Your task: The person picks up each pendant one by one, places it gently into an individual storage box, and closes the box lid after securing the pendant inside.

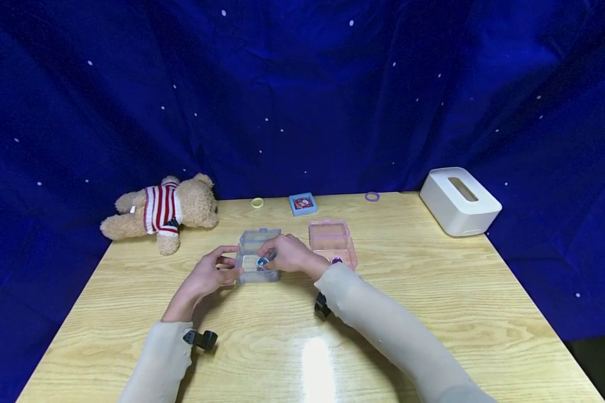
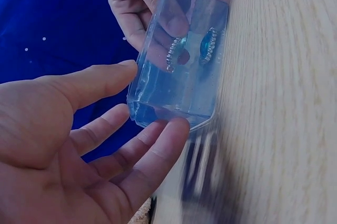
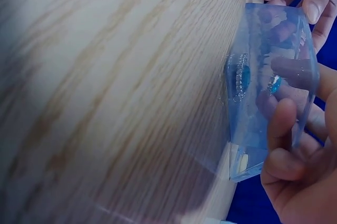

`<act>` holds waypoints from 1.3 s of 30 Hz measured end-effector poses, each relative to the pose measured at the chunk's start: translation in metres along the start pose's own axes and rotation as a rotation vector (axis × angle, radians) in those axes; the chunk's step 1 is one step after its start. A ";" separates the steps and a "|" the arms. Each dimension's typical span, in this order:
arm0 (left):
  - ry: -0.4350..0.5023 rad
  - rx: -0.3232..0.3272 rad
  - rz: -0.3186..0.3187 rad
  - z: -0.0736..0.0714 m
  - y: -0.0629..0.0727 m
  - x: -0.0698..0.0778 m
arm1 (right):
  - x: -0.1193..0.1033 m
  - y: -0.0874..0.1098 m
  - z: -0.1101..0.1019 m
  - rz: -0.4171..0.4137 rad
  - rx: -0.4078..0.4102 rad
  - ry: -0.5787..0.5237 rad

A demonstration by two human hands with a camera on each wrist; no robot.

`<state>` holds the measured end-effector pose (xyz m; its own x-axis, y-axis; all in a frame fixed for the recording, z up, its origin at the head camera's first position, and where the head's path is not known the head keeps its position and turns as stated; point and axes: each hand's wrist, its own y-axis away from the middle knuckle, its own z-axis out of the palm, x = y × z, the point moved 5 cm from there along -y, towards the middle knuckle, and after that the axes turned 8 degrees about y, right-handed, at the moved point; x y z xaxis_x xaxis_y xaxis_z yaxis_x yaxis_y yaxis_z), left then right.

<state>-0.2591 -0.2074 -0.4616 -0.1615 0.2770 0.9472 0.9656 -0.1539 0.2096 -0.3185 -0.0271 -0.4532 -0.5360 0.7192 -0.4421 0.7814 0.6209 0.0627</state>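
Observation:
A translucent blue hinged box (image 1: 249,276) stands on the table with its lid (image 1: 256,237) up. My left hand (image 1: 209,275) is at its left end, fingers fairly straight, thumb tip at the rim and fingertips along the end wall. Reaching in from the right, my right hand (image 1: 288,253) pinches a blue-gem ornament (image 2: 175,52) edged with small clear stones. Beside it inside the box is a second blue-gem ornament (image 2: 209,46), seen through the wall. The box wall and fingers partly hide the held piece.
Right of the blue box lies an open pink box (image 1: 330,242) holding a purple-gem ornament (image 1: 336,259). Behind are a yellow ring (image 1: 257,202), a small blue tray (image 1: 303,212) and a purple ring (image 1: 372,196). A teddy bear (image 1: 194,204) lies left; a white tissue box (image 1: 459,207) stands right.

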 end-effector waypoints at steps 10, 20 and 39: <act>-0.001 0.006 0.009 0.002 0.000 0.000 | 0.001 0.001 -0.001 0.005 0.005 -0.003; 0.007 0.012 0.028 0.002 0.001 0.002 | 0.004 0.006 -0.009 -0.024 0.048 -0.089; -0.032 0.017 0.013 0.000 -0.001 0.001 | 0.027 0.014 -0.037 0.062 0.210 -0.205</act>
<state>-0.2597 -0.2069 -0.4607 -0.1422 0.3050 0.9417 0.9710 -0.1415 0.1925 -0.3343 0.0127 -0.4315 -0.4260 0.6630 -0.6156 0.8712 0.4841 -0.0815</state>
